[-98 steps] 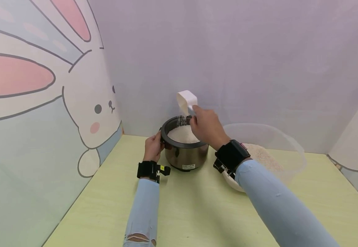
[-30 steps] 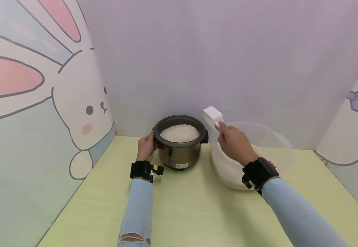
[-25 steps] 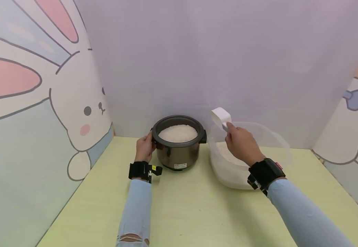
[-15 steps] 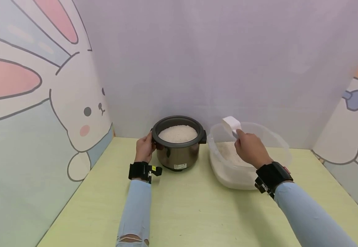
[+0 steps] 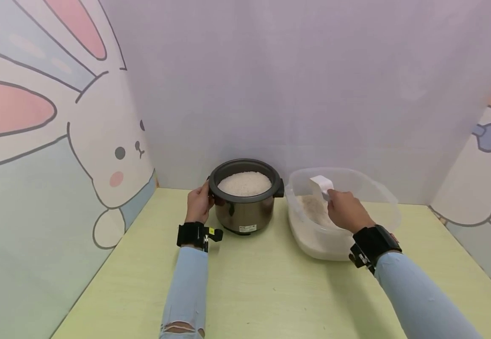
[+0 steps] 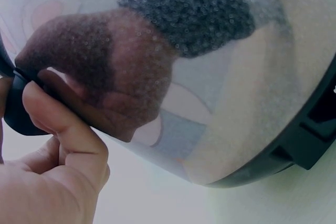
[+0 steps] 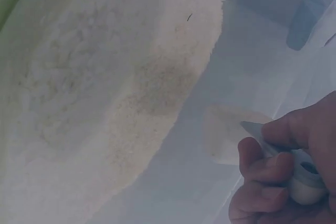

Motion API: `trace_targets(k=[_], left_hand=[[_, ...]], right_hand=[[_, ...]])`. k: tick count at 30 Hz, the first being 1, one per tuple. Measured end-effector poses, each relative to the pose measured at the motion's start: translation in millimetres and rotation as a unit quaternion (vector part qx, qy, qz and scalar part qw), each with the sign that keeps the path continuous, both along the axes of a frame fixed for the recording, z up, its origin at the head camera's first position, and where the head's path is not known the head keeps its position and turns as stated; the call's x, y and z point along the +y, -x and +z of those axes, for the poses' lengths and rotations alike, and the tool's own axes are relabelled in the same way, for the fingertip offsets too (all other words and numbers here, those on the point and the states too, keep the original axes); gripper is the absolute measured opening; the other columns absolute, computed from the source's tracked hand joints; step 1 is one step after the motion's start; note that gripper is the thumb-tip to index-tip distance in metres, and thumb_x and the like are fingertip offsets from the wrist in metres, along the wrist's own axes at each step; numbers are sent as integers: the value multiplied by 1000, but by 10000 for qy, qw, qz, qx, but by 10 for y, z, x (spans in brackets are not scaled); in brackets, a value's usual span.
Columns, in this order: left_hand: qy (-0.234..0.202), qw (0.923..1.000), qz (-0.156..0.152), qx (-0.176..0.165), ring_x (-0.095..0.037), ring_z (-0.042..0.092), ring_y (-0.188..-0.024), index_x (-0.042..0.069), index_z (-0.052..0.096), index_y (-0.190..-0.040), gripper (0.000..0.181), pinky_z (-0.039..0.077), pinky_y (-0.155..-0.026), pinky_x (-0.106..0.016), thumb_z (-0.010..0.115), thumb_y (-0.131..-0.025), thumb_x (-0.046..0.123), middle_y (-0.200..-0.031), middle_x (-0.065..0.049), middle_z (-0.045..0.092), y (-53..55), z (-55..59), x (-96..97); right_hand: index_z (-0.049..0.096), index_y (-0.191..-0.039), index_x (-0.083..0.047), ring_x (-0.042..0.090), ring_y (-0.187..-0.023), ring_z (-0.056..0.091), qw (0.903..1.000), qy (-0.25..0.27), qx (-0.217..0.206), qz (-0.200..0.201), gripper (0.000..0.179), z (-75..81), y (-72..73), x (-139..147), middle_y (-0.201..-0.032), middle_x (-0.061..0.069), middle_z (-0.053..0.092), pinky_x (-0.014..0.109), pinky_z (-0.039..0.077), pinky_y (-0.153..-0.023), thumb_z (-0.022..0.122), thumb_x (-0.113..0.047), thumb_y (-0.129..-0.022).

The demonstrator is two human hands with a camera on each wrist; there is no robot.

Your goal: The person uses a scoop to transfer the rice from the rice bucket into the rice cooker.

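Observation:
On the table stands a brown metallic rice cooker [image 5: 245, 214] without a lid, its dark pot filled with white rice [image 5: 245, 183]. My left hand [image 5: 198, 203] grips the cooker's black side handle [image 6: 23, 108], thumb and fingers pinching it in the left wrist view. To the right, my right hand [image 5: 349, 210] holds a white measuring scoop [image 5: 321, 183] by its handle. The scoop is tilted inside a translucent plastic tub [image 5: 385, 197], above the rice [image 7: 79, 77] heaped in it. Fingers wrap the scoop's handle in the right wrist view.
A pale yellow-green table [image 5: 262, 287] carries both containers. A lilac cloth backdrop [image 5: 245, 84] stands close behind them, with a rabbit-printed panel [image 5: 101, 155] on the left and another panel [image 5: 482, 188] on the right.
Rice was pouring from the scoop into the cooker at first. My right hand has since carried the scoop right and lowered it into the tub. My left hand has stayed on the handle.

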State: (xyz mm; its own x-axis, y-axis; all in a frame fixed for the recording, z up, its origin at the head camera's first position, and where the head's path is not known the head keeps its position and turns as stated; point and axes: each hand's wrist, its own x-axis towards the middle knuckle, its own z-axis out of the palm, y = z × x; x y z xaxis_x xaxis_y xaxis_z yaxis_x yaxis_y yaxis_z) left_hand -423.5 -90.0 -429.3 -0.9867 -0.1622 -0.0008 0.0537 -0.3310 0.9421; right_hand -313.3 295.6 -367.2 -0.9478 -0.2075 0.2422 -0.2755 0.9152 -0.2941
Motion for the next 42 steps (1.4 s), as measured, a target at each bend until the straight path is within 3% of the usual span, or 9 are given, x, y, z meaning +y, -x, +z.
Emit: trace_targets(k=[5, 11, 17, 22, 27, 33, 42], left_hand=[[-55, 10000, -30, 28, -10, 47, -57, 9, 63, -71, 40, 44, -55, -21, 67, -101, 34, -68, 0, 49, -1, 10, 7], [-113, 9999, -38, 15, -11, 46, -57, 9, 62, -68, 41, 43, -55, -22, 68, -101, 34, -67, -1, 47, 2, 12, 9], [-56, 10000, -45, -31, -10, 46, -56, 10, 63, -70, 40, 43, -55, -22, 68, -101, 35, -69, -1, 48, 4, 15, 0], [-14, 9998, -177, -77, -12, 46, -58, 10, 64, -72, 39, 45, -58, -23, 66, -102, 34, -71, -2, 49, 6, 37, -17], [-15, 9998, -187, -103, -12, 48, -59, 10, 66, -74, 38, 45, -59, -23, 65, -102, 35, -73, -2, 49, 18, 25, -28], [23, 10000, -65, -17, -10, 44, -53, 8, 65, -75, 39, 43, -55, -21, 67, -101, 37, -71, -1, 48, 5, -9, -21], [-14, 10000, -33, 29, -10, 45, -53, 9, 65, -74, 39, 43, -55, -21, 67, -101, 36, -69, -1, 48, 19, -31, -9]], right_hand=[[58, -112, 8, 34, -79, 64, 9988, -45, -473, 144, 17, 7, 18, -19, -97, 25, 65, 47, 49, -70, 45, 3, -101], [59, -115, 11, 30, -78, 60, 9946, -296, -987, 131, 19, 5, 35, -24, -98, 23, 65, 44, 46, -70, 48, 3, -101], [62, -111, 11, 27, -73, 57, 9934, -440, -1006, 318, 16, -10, 43, -19, -91, 20, 64, 42, 44, -68, 54, 5, -98], [63, -122, 13, 24, -76, 56, 9906, -427, -1210, 484, 27, -2, 45, -18, -105, 26, 67, 39, 42, -70, 59, 1, -99], [65, -126, 10, 33, -91, 67, 9895, -330, -1279, 594, 29, -13, 52, -8, -117, 27, 68, 43, 52, -79, 61, -4, -100], [69, -123, 6, 43, -109, 66, 9894, -131, -1233, 756, 28, -12, 32, 6, -121, 25, 69, 51, 53, -92, 62, -10, -102], [76, -118, -2, 37, -110, 68, 9839, 340, -1575, 772, 24, 10, 34, 14, -120, 18, 72, 44, 53, -84, 64, -16, -101]])
